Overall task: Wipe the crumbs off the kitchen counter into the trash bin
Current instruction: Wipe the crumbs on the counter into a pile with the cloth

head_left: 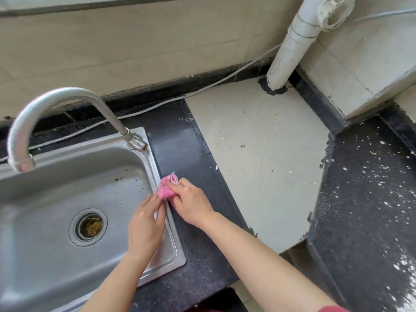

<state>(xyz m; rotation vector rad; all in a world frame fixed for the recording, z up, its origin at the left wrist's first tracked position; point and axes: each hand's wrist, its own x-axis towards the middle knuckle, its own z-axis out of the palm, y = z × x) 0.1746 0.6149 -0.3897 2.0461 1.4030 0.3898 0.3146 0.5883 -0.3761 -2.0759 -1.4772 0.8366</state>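
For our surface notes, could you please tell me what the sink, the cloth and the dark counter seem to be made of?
The sink looks like brushed stainless steel, by its grey metallic sheen. The cloth is a pink fuzzy textile, perhaps terry or microfibre. The dark counter looks like speckled glossy stone, perhaps granite or composite.

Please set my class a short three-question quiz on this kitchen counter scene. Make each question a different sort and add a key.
1. True or false: a trash bin is in view.
2. Which hand has its grip on the pink cloth? A. left B. right C. neither
3. In a few words: where do most of the white crumbs lie?

Key
1. False.
2. B: the right hand holds it at the right rim of the sink.
3. On the dark counter at the far right, beyond the pale tiled section.
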